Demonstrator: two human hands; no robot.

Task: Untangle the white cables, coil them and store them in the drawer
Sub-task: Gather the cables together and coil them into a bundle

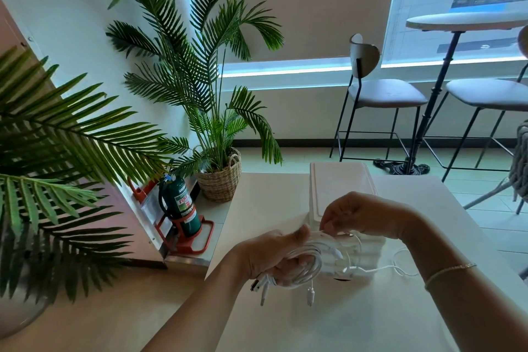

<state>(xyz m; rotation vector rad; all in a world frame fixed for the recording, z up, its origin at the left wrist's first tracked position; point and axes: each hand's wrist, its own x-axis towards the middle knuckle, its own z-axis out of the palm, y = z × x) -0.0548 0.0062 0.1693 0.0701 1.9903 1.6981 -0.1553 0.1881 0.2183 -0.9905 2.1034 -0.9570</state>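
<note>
Left hand (274, 258) grips a bundle of thin white cables (310, 264), several loops wound round its curled fingers, plug ends (264, 293) dangling below the palm. Right hand (360, 221) pinches a strand at the top of the bundle between thumb and fingertips. Both hands are held just above the pale rectangular worktop (357, 320), directly in front of a small white plastic drawer unit (341, 191); its drawers appear closed. A loose white lead (400, 267) trails to the right across the worktop.

Assessment: coiling is in progress and untangling appears incomplete. Recommended: feed the pinched strand round in even loops, keep the left-hand grip firm so the turns do not spring apart, and draw the trailing lead in slowly to avoid fresh knots.

Legible writing: green cylindrical fire extinguisher (181, 204) in a red stand, its label starting "FIRE"; remainder unreadable. No brand is legible on the cables.
</note>
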